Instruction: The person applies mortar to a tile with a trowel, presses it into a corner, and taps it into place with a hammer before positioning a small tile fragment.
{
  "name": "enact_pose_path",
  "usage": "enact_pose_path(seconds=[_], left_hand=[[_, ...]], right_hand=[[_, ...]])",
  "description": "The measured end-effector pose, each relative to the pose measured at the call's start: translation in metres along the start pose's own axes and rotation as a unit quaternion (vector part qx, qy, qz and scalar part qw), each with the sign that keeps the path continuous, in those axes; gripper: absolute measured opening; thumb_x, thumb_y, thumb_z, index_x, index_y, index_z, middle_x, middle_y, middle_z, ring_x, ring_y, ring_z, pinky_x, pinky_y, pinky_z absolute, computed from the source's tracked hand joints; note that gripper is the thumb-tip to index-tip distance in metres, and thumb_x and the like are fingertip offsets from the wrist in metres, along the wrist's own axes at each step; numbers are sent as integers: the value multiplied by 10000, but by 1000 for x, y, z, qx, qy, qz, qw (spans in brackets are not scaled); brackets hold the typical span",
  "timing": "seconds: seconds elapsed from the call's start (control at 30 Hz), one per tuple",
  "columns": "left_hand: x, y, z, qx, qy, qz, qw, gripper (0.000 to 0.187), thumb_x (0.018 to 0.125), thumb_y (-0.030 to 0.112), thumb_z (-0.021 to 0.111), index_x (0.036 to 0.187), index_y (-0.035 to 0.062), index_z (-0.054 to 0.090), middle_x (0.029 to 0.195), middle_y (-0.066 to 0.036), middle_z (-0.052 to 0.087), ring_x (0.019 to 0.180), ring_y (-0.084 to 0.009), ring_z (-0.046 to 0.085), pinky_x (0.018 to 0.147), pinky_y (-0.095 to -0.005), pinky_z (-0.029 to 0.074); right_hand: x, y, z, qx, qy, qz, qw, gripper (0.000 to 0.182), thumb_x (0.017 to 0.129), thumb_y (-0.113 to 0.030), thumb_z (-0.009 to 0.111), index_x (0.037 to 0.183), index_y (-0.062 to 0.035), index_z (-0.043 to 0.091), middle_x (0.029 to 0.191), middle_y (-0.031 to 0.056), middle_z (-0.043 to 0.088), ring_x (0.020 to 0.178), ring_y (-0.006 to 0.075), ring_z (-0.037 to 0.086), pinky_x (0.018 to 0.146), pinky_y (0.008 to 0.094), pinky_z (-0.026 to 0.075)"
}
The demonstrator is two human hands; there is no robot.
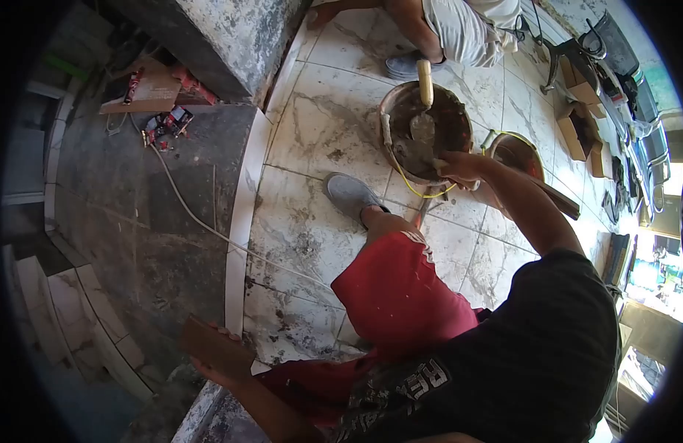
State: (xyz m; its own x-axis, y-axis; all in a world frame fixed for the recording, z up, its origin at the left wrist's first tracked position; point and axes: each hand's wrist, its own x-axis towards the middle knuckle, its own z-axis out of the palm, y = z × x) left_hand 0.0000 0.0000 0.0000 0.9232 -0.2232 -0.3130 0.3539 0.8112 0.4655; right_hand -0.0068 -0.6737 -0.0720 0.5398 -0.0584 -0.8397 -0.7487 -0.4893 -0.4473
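My left hand, at the lower left, grips a flat brown rectangular piece, with fingers showing along its edges. My right hand is closed over the near rim of a round bucket. Grey-brown wet mortar lies inside the bucket. A trowel with a pale wooden handle rests there, its blade in the mortar and its handle over the far rim. The bucket's yellow handle hangs down on the near side.
Beside the bucket stands a second bucket with a yellow handle. Another person's foot is just behind. A hose or cable crosses the floor to my leg. White tile strips lie at left; cardboard boxes stand at right.
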Motion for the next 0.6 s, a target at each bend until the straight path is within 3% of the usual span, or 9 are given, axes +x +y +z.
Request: enact_pose_path(seconds=[0.07,0.17,0.27,0.37,0.47,0.6], left_hand=[[2,-7,1,20,24,37,999,670,935,479,478,1383,-2,347,1271,-206,461,1082,-341,542,892,-481,490],[0,7,18,34,-23,31,999,637,936,392,515,1414,17,324,1308,-214,438,1132,-348,514,976,-492,444],[6,3,19,16,-13,29,999,625,947,397,489,1412,12,324,1301,-222,446,1130,-349,516,971,-487,448],[12,-3,32,48,24,42,998,640,948,460,474,1384,8,347,1274,-215,453,1080,-329,542,894,-480,491],[17,-6,32,53,38,43,997,631,952,452,467,1384,6,347,1275,-215,453,1090,-328,537,895,-478,493],[27,-8,36,66,10,25,997,616,960,438,459,1390,13,342,1284,-218,446,1105,-327,528,899,-469,493]], right_hand=[[-1,8,4,4,8,-14,1000,453,903,-218,575,1296,-56,418,798,99,570,559,184,580,467,321,485],[-3,11,13,34,-4,-14,999,471,906,-203,571,1324,-61,407,795,87,565,566,180,574,475,321,487],[-9,10,11,64,9,-10,998,488,910,-200,566,1350,-72,399,794,82,562,573,176,568,480,322,486],[-6,17,9,67,7,-28,997,431,904,-246,575,1266,-39,465,786,85,577,549,162,567,479,320,479],[-10,24,5,83,0,-28,996,389,922,-236,548,1255,-50,474,769,66,564,538,158,559,467,311,470],[-32,6,-6,98,14,-25,995,371,936,-241,539,1258,-67,472,747,51,551,531,146,547,462,304,463]])
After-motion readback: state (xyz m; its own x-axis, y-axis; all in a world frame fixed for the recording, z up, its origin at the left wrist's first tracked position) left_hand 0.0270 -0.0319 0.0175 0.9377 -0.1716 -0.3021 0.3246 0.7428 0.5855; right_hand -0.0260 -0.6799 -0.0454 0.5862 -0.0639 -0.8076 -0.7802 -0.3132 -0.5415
